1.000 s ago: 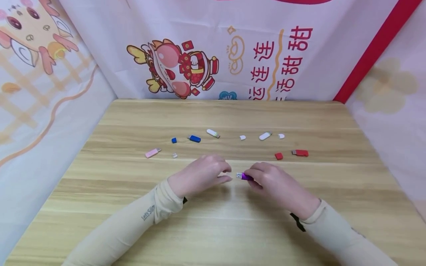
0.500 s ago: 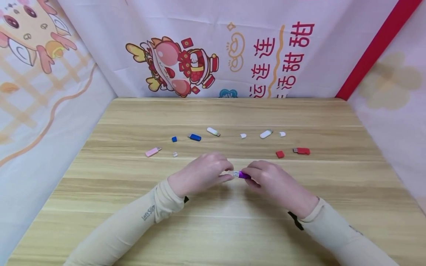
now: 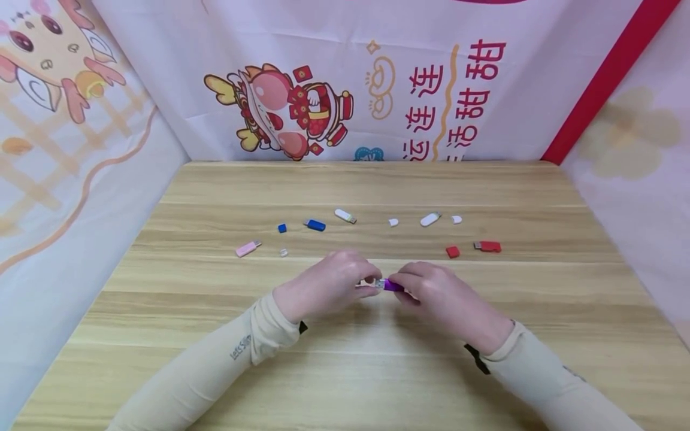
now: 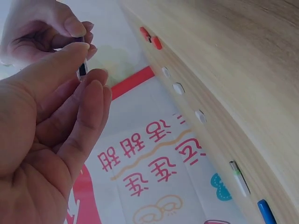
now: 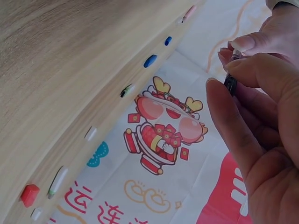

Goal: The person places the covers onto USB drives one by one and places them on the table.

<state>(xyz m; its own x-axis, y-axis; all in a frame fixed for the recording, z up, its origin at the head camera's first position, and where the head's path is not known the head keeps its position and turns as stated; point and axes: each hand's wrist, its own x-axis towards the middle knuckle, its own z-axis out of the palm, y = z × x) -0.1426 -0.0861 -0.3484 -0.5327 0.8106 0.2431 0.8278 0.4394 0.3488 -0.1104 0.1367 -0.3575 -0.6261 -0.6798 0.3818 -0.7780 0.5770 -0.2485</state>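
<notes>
My right hand [image 3: 447, 299] pinches a purple USB stick [image 3: 394, 285] by its body, the metal plug pointing left. Opposite it, my left hand [image 3: 331, 286] holds a small clear cap [image 5: 235, 54] between thumb and fingers. Cap and plug meet just above the middle of the table; in the left wrist view the plug shows inside the clear plastic [image 4: 82, 70]. How deep the plug sits in the cap cannot be told, since fingertips cover part of both.
Behind the hands on the wooden table [image 3: 345, 371] lie uncapped sticks with loose caps: a pink stick [image 3: 248, 249], clear cap [image 3: 283, 252], blue stick [image 3: 315, 225], blue cap [image 3: 282, 228], white sticks [image 3: 430, 219], white caps [image 3: 393, 222], red stick [image 3: 487, 246] and red cap [image 3: 452, 252].
The gap between the hands has closed: the purple stick's plug has moved left to the clear cap, and the left fingertips have shifted slightly right. The other sticks and caps stay put.
</notes>
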